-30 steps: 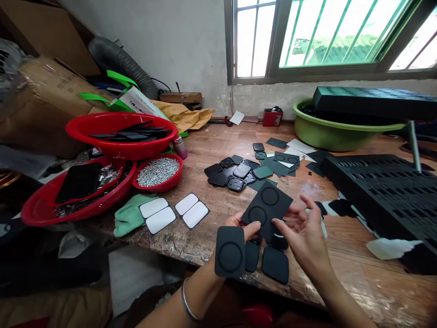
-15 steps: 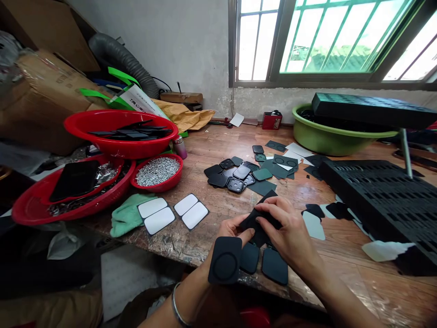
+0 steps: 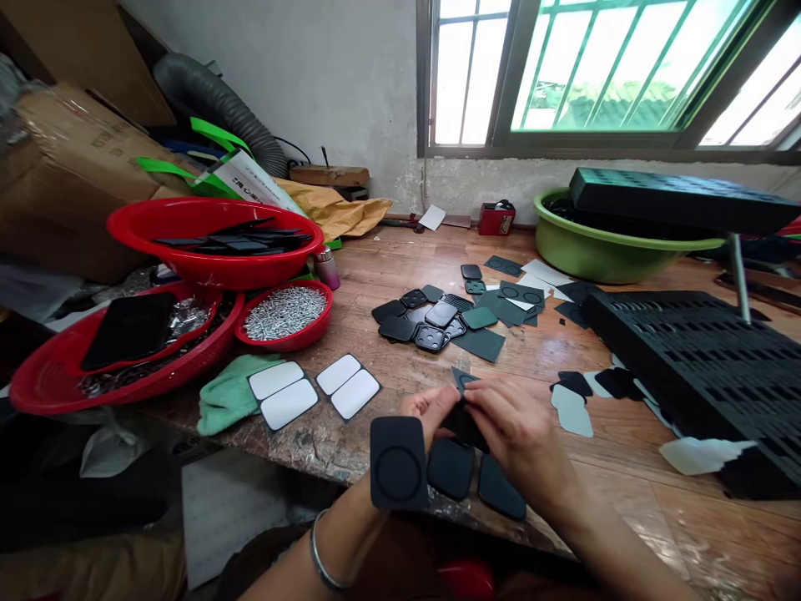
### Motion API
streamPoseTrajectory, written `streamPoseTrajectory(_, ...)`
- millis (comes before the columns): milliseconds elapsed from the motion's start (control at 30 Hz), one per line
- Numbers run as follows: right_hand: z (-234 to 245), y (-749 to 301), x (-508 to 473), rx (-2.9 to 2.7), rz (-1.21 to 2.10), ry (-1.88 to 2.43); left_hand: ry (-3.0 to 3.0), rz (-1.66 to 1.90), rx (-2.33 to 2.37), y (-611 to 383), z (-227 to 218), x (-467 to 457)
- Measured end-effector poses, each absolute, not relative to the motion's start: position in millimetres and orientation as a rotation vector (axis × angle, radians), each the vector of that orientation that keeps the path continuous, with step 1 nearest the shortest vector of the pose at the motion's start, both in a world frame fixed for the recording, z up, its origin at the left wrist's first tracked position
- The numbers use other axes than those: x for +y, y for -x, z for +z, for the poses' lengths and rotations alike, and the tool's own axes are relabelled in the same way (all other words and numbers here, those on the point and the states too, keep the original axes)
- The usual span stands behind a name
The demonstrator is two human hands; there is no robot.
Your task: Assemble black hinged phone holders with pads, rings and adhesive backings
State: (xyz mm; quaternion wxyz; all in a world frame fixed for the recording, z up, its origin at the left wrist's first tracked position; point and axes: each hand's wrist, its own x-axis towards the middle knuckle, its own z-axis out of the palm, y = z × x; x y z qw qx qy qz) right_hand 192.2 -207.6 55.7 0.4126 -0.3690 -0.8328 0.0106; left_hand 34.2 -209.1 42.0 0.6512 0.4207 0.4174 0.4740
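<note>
Both my hands meet over the near edge of the wooden bench (image 3: 400, 275). My left hand (image 3: 429, 409) and my right hand (image 3: 516, 438) pinch a thin black sheet (image 3: 464, 392) between them; only its upper corner and a dark part under my fingers show. A black square pad with a ring mark (image 3: 399, 462) lies over my left wrist. Two dark rounded squares (image 3: 450, 467) rest on the bench edge under my hands.
Red bowls hold black pieces (image 3: 216, 242), screws (image 3: 284, 313) and foil (image 3: 125, 334). White-faced sheets (image 3: 313, 390) and a green cloth (image 3: 231, 392) lie left. A pile of black parts (image 3: 438, 317), a green basin (image 3: 601, 242) and black perforated trays (image 3: 694, 351) sit ahead and right.
The black sheet was held up flat showing two rings. My hands have since lowered it toward the bench and closed over it, so most of it is now covered.
</note>
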Motion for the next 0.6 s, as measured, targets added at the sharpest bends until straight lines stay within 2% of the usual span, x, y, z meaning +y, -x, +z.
streamPoseTrajectory(167,49,-196,-217,-2.213,-0.193,0.758,-0.951,0.967,1.007,-37,35,-202)
streamPoseTrajectory(267,49,-204,-230,-2.147,-0.148,0.665,-0.948,0.991,1.068,-31,30,-198)
streamPoseTrajectory(400,50,-223,-242,-1.793,0.197,0.843,-1.028,1.138,1.231,-6,29,-186)
streamPoseTrajectory(600,27,-258,-227,-1.066,0.993,1.185,-1.188,1.077,1.432,33,22,-170)
